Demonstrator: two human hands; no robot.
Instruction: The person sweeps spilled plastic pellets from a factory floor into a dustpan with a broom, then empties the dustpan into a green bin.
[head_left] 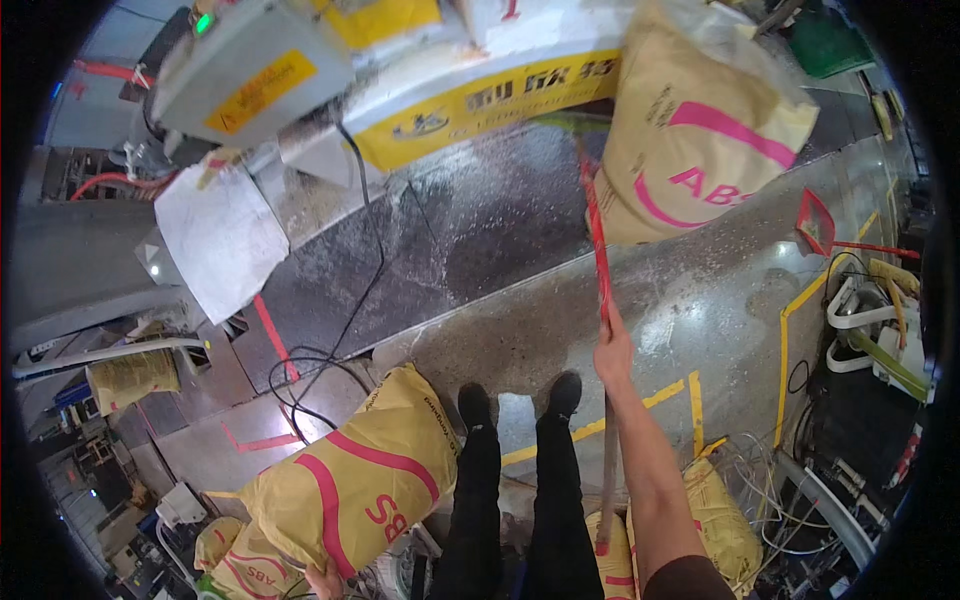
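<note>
My right hand (613, 352) is closed round the long red handle of a broom (597, 235). The handle slants away over the floor to a blurred greenish end beside the white and yellow machine base; its other end reaches back past my right leg. At the lower left my left hand (325, 582) grips the near edge of a full tan sack (375, 470) with pink bands, which lies tilted beside my left leg. Only part of that hand shows. A second tan sack (700, 140) stands upright beyond the broom, against the machine.
Pale specks are scattered over the dark floor plates (430, 230). A black cable (372, 260) loops across them. A red dustpan (815, 222) lies at the right. More sacks (722, 510) and tangled clear tubing (790, 490) sit behind my right arm. Yellow tape (783, 370) marks the floor.
</note>
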